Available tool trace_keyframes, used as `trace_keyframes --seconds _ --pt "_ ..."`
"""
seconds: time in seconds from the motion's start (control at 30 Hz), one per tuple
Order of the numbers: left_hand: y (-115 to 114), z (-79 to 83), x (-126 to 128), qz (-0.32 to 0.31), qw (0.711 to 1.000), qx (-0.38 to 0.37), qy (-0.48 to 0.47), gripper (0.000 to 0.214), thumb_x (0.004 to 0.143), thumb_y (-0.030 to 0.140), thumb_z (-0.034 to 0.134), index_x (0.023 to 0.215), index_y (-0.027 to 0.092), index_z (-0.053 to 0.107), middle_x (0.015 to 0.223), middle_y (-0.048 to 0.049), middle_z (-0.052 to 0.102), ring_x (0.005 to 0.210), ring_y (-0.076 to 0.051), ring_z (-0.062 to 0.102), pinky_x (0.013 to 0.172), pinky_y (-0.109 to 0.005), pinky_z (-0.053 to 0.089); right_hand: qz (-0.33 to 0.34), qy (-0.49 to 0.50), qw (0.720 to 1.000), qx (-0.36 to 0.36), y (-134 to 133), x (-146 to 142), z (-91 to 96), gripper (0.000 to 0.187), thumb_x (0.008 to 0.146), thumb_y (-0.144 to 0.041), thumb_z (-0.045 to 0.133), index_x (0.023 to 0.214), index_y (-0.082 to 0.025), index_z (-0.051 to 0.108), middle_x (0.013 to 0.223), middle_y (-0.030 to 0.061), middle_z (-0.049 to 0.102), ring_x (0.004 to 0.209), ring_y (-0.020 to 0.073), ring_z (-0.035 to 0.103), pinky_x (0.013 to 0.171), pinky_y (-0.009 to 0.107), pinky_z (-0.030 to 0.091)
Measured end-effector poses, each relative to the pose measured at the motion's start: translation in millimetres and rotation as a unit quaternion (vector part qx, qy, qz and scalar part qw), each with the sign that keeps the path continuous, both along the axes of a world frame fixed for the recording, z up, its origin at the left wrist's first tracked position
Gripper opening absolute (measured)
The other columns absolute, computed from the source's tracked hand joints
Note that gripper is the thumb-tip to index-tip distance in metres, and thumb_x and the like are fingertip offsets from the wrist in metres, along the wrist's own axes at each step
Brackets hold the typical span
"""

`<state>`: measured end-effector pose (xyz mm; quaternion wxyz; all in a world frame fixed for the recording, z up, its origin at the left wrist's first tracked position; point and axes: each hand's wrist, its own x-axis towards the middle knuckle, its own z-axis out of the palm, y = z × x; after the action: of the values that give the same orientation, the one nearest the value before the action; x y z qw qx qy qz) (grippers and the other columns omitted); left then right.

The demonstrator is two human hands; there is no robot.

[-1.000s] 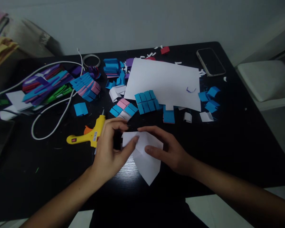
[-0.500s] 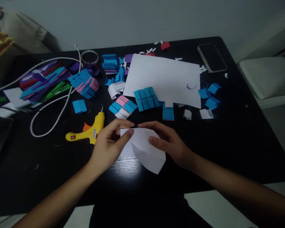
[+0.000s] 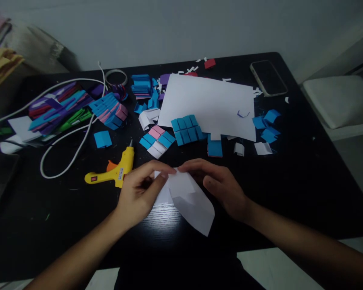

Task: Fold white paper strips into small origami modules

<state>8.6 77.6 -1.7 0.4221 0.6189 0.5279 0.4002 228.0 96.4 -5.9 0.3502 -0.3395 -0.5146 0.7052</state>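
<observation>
A folded sheet of white paper (image 3: 192, 205) lies near the front of the black table, its loose flap curling towards me. My left hand (image 3: 142, 189) pinches the paper's left part between thumb and fingers. On the right side, my right hand (image 3: 220, 185) has its fingertips at the top edge of the fold, close to the left fingertips; its thumb is raised off the flap. Just left of my left hand lies a yellow glue gun (image 3: 121, 171) with an orange trigger. Beyond the hands sit a panel of joined blue paper pieces (image 3: 187, 129) and a pink, blue and white one (image 3: 157, 141).
A large white sheet (image 3: 211, 100) covers the table's middle back. A phone (image 3: 269, 78) lies at the back right. To the left are a looped white cable (image 3: 44, 155), bundles of coloured paper strips (image 3: 60, 106) and a tape roll (image 3: 116, 71). Small paper scraps are scattered about.
The paper's flap has swung further down and right, lying flatter. My right thumb has lifted off it, and the right fingers have moved to the fold's top edge. The view has shifted slightly.
</observation>
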Motion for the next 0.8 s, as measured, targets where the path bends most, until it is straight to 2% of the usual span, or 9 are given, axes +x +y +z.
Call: trace_keyframes --seconds 0.13,0.23,0.57,0.8 --pt "-2.1 -3.0 -2.1 -0.042 0.995 0.082 0.033 0.016 0.094 0.010 0.060 0.100 0.020 0.071 0.095 -0.0037 0.073 0.083 -0.015 0.068 0.067 -0.026 0.050 -0.043 -0.027 0.999 0.013 -1.1 -0.4 1.3 0.025 0.098 -0.040 0.063 0.115 -0.025 0.074 0.113 0.0056 0.073 0.108 0.0203 0.068 0.092 0.033 0.056" --pt "-2.9 -6.5 -3.4 -0.048 0.993 0.109 0.023 0.018 0.091 0.005 0.061 0.100 0.019 0.068 0.098 -0.0047 0.072 0.091 -0.017 0.069 0.073 -0.028 0.053 -0.071 -0.031 0.997 -0.001 -2.3 -2.4 1.1 0.021 0.094 -0.031 0.069 0.114 -0.027 0.073 0.109 0.0033 0.075 0.105 0.0191 0.070 0.090 0.033 0.059" --pt "-2.5 -5.0 -3.2 -0.058 0.985 0.163 0.022 0.024 0.088 -0.002 0.063 0.102 0.017 0.069 0.097 -0.0058 0.073 0.090 -0.017 0.071 0.074 -0.028 0.056 -0.070 -0.037 0.997 -0.019 -1.4 -6.6 1.4 0.015 0.088 -0.026 0.076 0.102 -0.023 0.077 0.099 0.0019 0.078 0.094 0.0158 0.074 0.084 0.028 0.062" --pt "-2.3 -9.0 -5.4 -0.055 0.986 0.157 0.016 0.025 0.087 0.002 0.065 0.106 0.018 0.069 0.097 -0.0071 0.073 0.088 -0.019 0.071 0.070 -0.031 0.055 -0.065 -0.021 0.997 -0.035 -1.5 -6.5 1.6 0.013 0.086 -0.025 0.079 0.100 -0.024 0.078 0.097 0.0011 0.078 0.092 0.0142 0.074 0.084 0.027 0.061"
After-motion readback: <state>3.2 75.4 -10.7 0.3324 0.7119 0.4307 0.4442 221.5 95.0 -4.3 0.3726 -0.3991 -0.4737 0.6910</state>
